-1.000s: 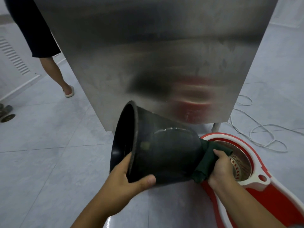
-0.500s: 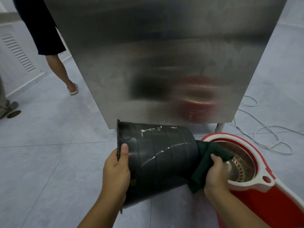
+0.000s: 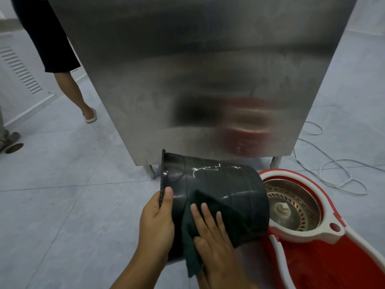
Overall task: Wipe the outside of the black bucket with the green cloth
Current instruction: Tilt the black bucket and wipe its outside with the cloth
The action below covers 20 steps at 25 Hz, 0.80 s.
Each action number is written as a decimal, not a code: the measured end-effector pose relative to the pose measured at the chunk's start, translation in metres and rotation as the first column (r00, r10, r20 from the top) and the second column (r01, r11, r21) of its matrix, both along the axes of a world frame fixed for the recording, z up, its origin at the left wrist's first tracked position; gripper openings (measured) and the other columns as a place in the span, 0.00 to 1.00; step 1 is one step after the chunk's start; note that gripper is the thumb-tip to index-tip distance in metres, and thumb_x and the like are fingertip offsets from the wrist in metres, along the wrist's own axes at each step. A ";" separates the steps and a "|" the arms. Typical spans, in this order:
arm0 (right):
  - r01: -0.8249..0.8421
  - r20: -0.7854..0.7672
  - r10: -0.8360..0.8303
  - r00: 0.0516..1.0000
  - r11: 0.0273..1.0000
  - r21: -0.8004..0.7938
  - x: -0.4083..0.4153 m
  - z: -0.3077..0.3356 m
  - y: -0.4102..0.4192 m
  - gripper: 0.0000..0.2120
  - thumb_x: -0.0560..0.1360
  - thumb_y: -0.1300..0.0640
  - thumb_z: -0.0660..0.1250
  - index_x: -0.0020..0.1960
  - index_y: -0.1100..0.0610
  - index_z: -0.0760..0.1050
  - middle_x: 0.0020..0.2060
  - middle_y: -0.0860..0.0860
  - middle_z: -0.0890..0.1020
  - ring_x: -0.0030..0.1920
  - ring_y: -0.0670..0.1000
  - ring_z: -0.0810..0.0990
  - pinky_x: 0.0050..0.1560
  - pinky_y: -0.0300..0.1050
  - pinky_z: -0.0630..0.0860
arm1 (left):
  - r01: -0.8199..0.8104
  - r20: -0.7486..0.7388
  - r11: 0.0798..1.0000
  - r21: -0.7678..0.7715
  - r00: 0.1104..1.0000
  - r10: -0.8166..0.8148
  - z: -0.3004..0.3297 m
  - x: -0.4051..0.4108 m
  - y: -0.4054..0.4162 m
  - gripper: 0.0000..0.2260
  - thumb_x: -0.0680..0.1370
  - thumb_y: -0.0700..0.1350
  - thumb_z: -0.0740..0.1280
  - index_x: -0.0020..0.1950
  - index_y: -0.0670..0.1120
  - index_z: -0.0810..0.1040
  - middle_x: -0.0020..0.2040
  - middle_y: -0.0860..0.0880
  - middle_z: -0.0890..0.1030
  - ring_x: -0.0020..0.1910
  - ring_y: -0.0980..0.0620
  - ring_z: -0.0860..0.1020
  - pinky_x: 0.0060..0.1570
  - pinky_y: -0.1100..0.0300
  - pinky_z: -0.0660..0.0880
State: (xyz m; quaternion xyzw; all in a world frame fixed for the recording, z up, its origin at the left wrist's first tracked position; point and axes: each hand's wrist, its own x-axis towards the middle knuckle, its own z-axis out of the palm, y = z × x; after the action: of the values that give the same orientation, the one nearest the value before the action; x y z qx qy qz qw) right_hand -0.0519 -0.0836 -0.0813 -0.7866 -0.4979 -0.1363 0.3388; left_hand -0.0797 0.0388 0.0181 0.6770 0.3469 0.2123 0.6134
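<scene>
The black bucket point(image 3: 218, 190) is held on its side above the tiled floor point(image 3: 62, 205), its rim gripped by the left hand point(image 3: 156, 222). The green cloth point(image 3: 208, 226) is pressed flat against its outer wall by the open-palmed right hand point(image 3: 210, 232). A red mop bucket point(image 3: 312, 247) stands just beside, a steel cabinet point(image 3: 208, 80) behind.

Bucket point(image 3: 218, 184) mouth hidden; mop bucket point(image 3: 333, 257) cut off btm-right.

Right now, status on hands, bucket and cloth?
Left hand gripping bucket rim. Right hand flat, pressing green cloth on bucket side. White streaks unwiped. Nothing blocking.
</scene>
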 end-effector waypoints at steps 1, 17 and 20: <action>-0.006 -0.009 0.006 1.000 1.000 0.025 0.002 0.005 -0.001 0.12 0.79 0.52 0.58 0.56 0.55 0.76 0.78 0.53 0.58 0.78 0.55 0.54 0.77 0.54 0.47 | 0.013 -0.002 1.000 -0.005 1.000 -0.013 -0.001 0.000 0.000 0.17 0.81 0.54 0.58 0.43 0.46 0.82 0.38 0.46 0.86 0.42 0.45 0.84 0.44 0.49 0.81; 0.202 0.010 -0.201 0.979 0.979 -0.033 -0.017 -0.013 0.026 0.16 0.74 0.49 0.57 0.57 0.52 0.76 0.79 0.50 0.43 0.78 0.54 0.44 0.73 0.55 0.57 | -0.065 0.065 0.995 -0.077 0.995 0.070 0.008 -0.003 0.003 0.15 0.81 0.53 0.58 0.45 0.50 0.82 0.41 0.48 0.87 0.44 0.49 0.85 0.46 0.52 0.80; 0.147 -0.093 -0.138 0.986 0.984 0.101 -0.007 0.015 0.018 0.15 0.75 0.56 0.58 0.60 0.54 0.74 0.79 0.50 0.53 0.78 0.54 0.51 0.76 0.52 0.48 | -0.025 0.057 0.998 -0.051 0.998 0.028 0.005 -0.003 -0.001 0.16 0.81 0.53 0.58 0.46 0.47 0.83 0.41 0.47 0.87 0.44 0.46 0.85 0.48 0.49 0.81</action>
State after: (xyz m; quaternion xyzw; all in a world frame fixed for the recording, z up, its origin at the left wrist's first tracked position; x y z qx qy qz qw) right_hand -0.0593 -0.0653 -0.0661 -0.8059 -0.4173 -0.1532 0.3910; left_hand -0.0824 0.0378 0.0230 0.6501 0.3433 0.2312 0.6372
